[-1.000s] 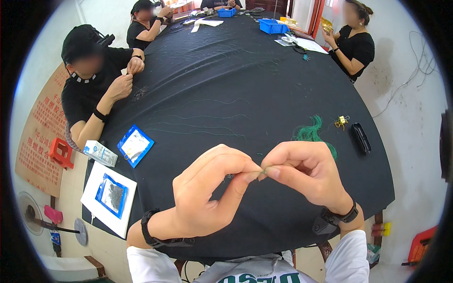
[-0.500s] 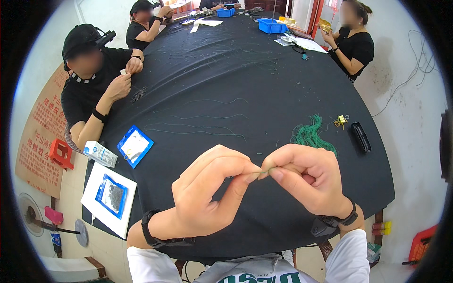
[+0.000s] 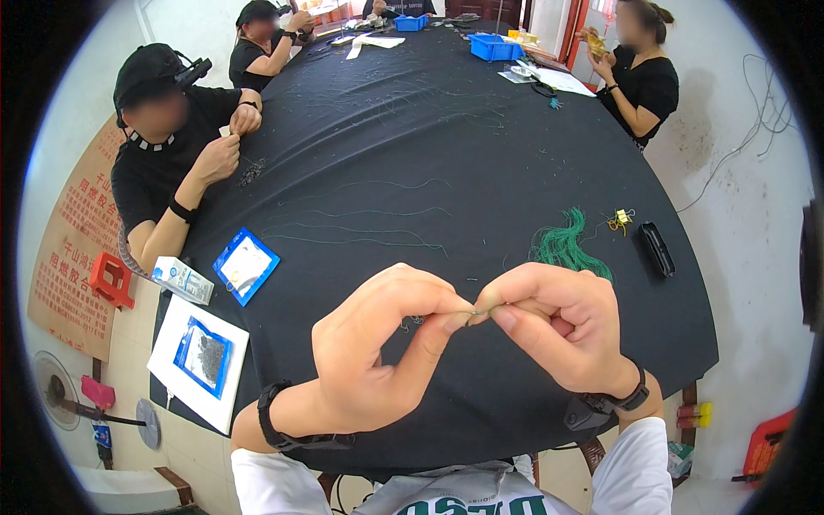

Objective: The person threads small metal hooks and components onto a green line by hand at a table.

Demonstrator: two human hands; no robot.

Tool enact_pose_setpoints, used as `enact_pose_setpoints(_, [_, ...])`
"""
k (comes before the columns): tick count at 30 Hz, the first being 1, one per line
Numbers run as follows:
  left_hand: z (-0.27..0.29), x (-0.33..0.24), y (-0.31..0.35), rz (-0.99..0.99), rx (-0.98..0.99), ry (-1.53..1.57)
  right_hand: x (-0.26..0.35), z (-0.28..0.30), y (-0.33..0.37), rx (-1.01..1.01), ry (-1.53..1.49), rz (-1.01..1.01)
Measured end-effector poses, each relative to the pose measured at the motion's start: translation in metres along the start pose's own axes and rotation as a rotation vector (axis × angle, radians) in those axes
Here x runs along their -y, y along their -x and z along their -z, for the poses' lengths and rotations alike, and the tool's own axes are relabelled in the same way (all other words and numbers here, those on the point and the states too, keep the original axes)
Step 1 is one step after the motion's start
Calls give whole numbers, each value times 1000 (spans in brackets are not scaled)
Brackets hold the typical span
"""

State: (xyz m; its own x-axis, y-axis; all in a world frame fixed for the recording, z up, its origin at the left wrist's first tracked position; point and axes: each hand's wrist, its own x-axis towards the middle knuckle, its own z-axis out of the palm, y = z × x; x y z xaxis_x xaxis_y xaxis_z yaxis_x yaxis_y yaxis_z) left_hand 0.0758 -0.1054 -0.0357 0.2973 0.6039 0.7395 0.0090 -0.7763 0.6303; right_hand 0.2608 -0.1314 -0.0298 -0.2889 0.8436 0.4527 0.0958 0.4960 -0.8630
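While my left hand (image 3: 386, 343) and right hand (image 3: 562, 318) pinch a thin green thread (image 3: 481, 312) between thumbs and forefingers, tips almost meeting, it sits above the near part of the table (image 3: 489, 403). A bundle of green threads (image 3: 568, 245) lies just beyond my right hand, a black case (image 3: 657, 251) near the right edge. Tablecloth stretches between my left hand and the white board (image 3: 180, 378) at the left edge.

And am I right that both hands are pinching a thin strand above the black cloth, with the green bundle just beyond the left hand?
Not quite: the head view shows the green bundle just beyond the right hand, not the left hand. Both hands are indeed pinching a thin strand above the black cloth.
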Motion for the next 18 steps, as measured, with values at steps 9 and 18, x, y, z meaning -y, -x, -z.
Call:
enact_pose_setpoints(9, [-1, 3, 1, 33, -17, 18, 7, -3, -2, -70, 311, 133])
enact_pose_setpoints(18, [-1, 1, 0, 26, -31, 19, 8, -7, 0, -120, 420, 237])
